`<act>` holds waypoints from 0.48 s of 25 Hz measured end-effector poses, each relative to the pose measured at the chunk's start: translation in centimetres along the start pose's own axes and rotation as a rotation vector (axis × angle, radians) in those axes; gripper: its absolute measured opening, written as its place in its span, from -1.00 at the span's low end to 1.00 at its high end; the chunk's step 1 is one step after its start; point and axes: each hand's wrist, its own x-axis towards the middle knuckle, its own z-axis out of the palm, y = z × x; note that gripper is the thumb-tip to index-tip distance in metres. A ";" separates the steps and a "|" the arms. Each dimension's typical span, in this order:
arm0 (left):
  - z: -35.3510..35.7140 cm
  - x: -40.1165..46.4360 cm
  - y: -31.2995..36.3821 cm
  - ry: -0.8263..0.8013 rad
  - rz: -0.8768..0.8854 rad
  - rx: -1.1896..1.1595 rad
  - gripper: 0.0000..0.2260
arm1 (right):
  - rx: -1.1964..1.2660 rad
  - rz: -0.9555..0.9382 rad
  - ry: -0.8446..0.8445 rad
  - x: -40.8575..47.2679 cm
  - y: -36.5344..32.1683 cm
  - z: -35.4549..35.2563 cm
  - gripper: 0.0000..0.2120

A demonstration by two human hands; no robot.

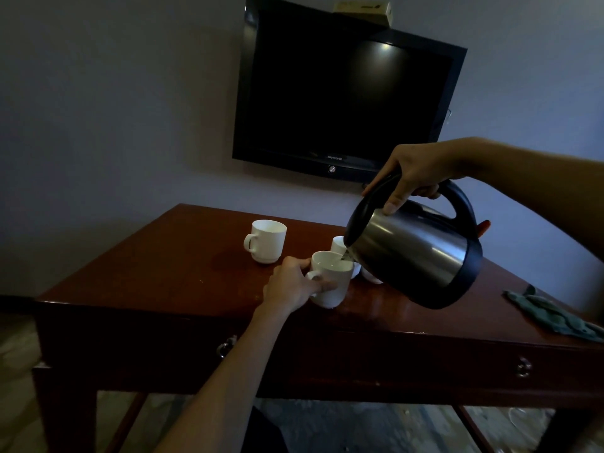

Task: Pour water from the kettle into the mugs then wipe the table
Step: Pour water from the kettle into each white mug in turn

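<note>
My right hand grips the black handle of a steel kettle, which is tilted left with its spout over a white mug. Water runs from the spout into that mug. My left hand holds this mug by its handle on the dark wooden table. A second white mug stands upright further back to the left. Behind the near mug, two more white mugs are partly hidden by the kettle.
A green-grey cloth lies at the table's right front edge. A black television hangs on the wall behind the table. The table front has drawers with ring pulls. A wet-looking stain marks the tabletop left of the mugs.
</note>
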 end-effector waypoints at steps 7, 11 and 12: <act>-0.2 -0.2 0.2 -0.004 0.001 0.004 -0.37 | -0.042 0.016 -0.006 0.5 -0.5 -0.2 -0.56; -0.2 -0.3 0.3 -0.002 0.009 0.013 -0.41 | -0.036 0.033 -0.010 0.4 -0.3 -0.3 -0.54; -0.2 -0.3 0.3 -0.003 0.011 0.014 -0.43 | -0.040 0.036 -0.010 0.5 -0.4 -0.4 -0.54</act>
